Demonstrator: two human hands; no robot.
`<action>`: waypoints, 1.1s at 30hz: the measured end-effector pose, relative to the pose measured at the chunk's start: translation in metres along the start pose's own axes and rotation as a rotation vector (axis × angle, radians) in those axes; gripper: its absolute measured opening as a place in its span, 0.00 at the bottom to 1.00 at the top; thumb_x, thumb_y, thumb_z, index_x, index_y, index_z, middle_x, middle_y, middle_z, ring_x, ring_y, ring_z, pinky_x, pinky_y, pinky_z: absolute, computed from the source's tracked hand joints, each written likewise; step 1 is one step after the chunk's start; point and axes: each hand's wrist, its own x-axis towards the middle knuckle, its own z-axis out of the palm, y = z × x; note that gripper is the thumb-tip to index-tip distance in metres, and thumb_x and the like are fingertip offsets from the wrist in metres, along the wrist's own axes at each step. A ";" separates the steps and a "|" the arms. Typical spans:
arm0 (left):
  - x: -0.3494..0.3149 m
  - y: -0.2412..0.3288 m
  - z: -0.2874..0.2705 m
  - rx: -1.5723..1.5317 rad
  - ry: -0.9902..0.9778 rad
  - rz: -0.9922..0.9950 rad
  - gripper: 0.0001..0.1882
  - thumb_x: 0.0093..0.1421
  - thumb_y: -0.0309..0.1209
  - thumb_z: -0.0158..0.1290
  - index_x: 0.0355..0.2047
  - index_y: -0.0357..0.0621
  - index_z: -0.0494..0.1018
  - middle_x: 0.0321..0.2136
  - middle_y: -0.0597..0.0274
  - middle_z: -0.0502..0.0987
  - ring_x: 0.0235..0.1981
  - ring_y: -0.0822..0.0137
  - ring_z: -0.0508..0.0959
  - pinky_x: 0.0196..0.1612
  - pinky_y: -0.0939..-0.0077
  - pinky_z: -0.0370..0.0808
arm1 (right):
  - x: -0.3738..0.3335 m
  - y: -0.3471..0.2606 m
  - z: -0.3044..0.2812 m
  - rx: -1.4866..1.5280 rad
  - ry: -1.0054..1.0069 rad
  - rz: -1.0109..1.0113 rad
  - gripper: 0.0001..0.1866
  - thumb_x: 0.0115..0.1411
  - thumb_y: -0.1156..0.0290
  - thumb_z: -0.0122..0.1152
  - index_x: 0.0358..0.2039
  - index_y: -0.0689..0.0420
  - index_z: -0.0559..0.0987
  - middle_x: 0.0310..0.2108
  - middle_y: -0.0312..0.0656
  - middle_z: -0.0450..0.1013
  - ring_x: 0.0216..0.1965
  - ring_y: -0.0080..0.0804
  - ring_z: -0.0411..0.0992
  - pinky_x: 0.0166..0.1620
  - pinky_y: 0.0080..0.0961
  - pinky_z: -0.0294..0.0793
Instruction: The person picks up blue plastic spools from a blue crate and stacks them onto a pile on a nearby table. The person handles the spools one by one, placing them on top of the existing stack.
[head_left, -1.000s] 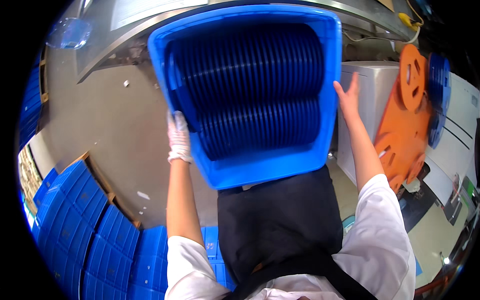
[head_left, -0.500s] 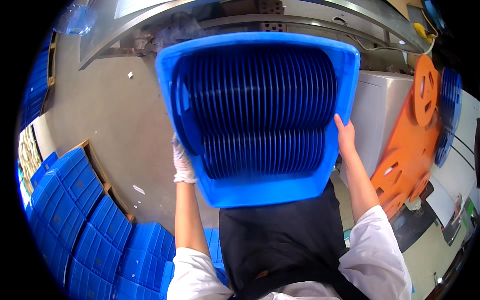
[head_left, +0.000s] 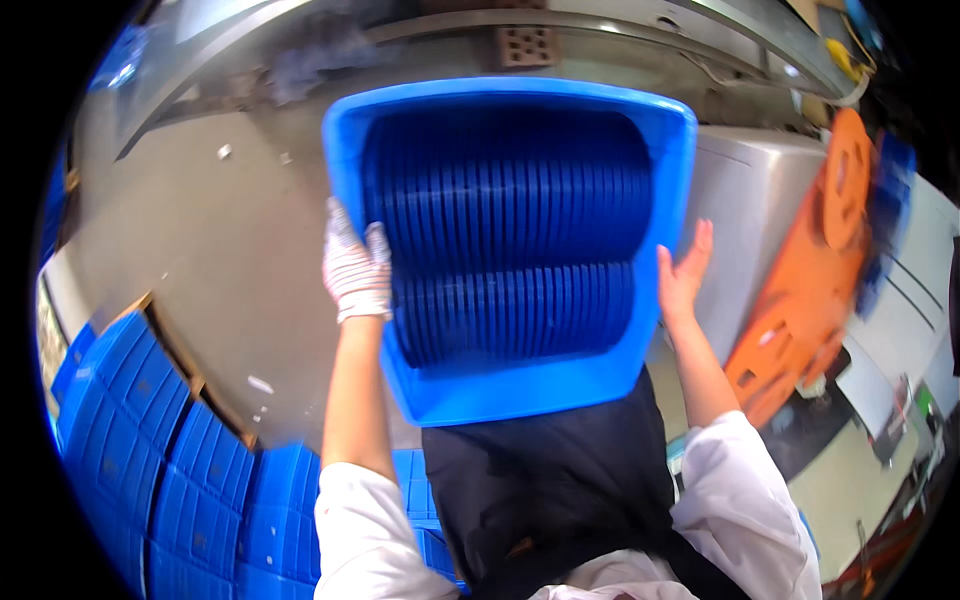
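A deep blue plastic crate (head_left: 520, 392) is in front of my body, above my dark apron. Inside it, thin dark-blue round discs (head_left: 515, 215) stand on edge, packed side by side in two rows. At the left wall is my left hand (head_left: 357, 268) in a striped white glove, its fingers stretched up outside the rim and the thumb apart, over the rim. My bare right hand (head_left: 684, 275) is at the right wall with its fingers spread; the thumb touches or nearly touches the rim, while the fingers stand off from it. What supports the crate is hidden.
Stacked blue crates (head_left: 200, 480) stand at lower left beside a wooden pallet edge (head_left: 200, 385). A metal frame (head_left: 460, 22) crosses the far side. To the right are a grey metal cabinet (head_left: 750, 220) and an orange board with cut-out discs (head_left: 800, 310). Scraps (head_left: 260, 384) lie on the floor.
The crate looks slightly smaller and farther down, and its right side has shifted left. My left hand's thumb has come into view over the rim, and my right fingers have spread away from the wall.
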 end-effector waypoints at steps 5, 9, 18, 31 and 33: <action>-0.007 -0.009 0.012 0.396 0.096 0.382 0.37 0.59 0.45 0.53 0.65 0.40 0.58 0.63 0.41 0.59 0.66 0.44 0.57 0.67 0.40 0.45 | 0.038 -0.017 -0.023 -0.400 -0.147 -0.299 0.35 0.54 0.66 0.65 0.63 0.44 0.66 0.70 0.40 0.49 0.71 0.45 0.43 0.68 0.52 0.44; -0.006 0.004 0.011 0.495 -0.113 0.422 0.34 0.61 0.38 0.50 0.65 0.41 0.57 0.65 0.48 0.60 0.69 0.52 0.55 0.70 0.47 0.42 | 0.061 -0.019 -0.025 -0.566 -0.284 -0.480 0.24 0.53 0.66 0.65 0.53 0.47 0.76 0.71 0.31 0.48 0.72 0.38 0.42 0.68 0.58 0.38; -0.023 0.041 0.047 0.605 -0.220 0.201 0.35 0.63 0.40 0.44 0.67 0.38 0.51 0.66 0.38 0.55 0.70 0.46 0.50 0.71 0.52 0.39 | 0.082 -0.020 -0.009 -0.665 -0.398 -0.580 0.09 0.56 0.64 0.62 0.38 0.50 0.80 0.70 0.28 0.51 0.73 0.35 0.39 0.67 0.64 0.33; -0.049 0.049 -0.005 0.395 -0.144 0.277 0.35 0.59 0.42 0.52 0.65 0.47 0.59 0.65 0.38 0.56 0.67 0.38 0.53 0.69 0.44 0.44 | 0.086 -0.042 0.009 -0.705 -0.414 -0.369 0.12 0.52 0.60 0.68 0.34 0.49 0.78 0.70 0.34 0.51 0.73 0.36 0.37 0.65 0.68 0.37; -0.052 0.035 -0.026 0.413 0.027 0.317 0.33 0.58 0.40 0.54 0.63 0.47 0.63 0.64 0.38 0.58 0.65 0.36 0.56 0.67 0.38 0.47 | 0.084 -0.044 0.010 -0.743 -0.380 -0.364 0.13 0.51 0.62 0.68 0.35 0.48 0.77 0.70 0.33 0.51 0.73 0.35 0.38 0.65 0.69 0.38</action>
